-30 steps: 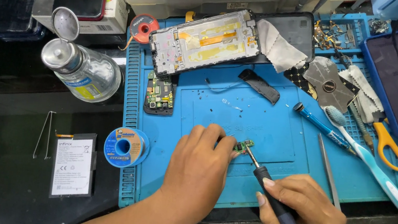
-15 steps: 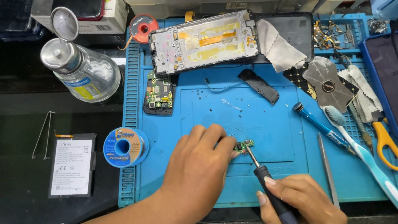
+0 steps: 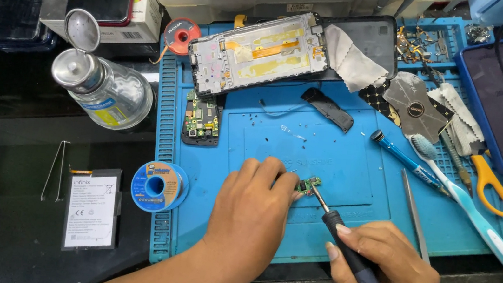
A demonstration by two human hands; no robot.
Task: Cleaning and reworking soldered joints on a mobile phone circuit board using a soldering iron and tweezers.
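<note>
One slim iron (image 3: 342, 236) on tiny board (image 3: 308, 184)

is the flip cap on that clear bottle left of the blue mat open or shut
Open. The clear bottle lies on its side, and its round metal flip cap is swung back off the metal neck, hinged away beside it.

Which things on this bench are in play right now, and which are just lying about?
In use:
left hand pinning the small green circuit board
right hand holding the soldering iron, tip at that board
blue work mat

Lying about:
solder spool
glass bottle
phone frame
toothbrush
orange scissors
battery
</note>
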